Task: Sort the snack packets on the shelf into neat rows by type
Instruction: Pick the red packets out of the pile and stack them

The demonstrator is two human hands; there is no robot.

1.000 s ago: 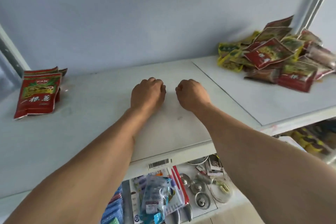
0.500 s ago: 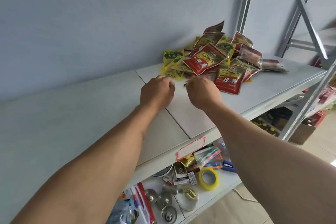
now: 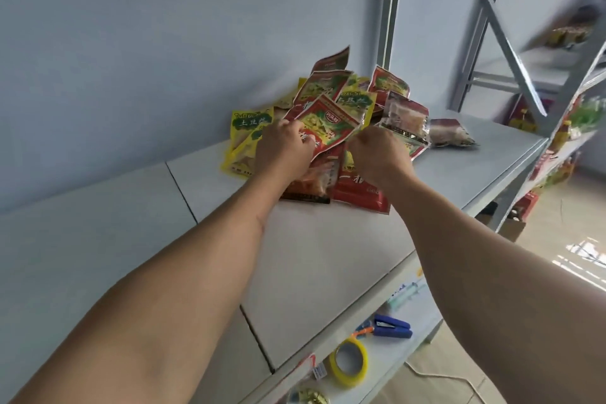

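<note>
Left hand (image 3: 283, 149) and right hand (image 3: 377, 154) each grip the red packet (image 3: 328, 123) atop the pile (image 3: 357, 102) on the shelf (image 3: 328, 256).

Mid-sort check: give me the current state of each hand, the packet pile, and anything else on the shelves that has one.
left hand: grips the top red packet
right hand: fingers curled at that packet's right edge
top red packet: lifted, tilted
packet pile: unsorted heap, red and yellow mixed
yellow packet: at pile's left edge
dark packet: lying apart, right of pile
tape roll: lower shelf, standing on edge
</note>
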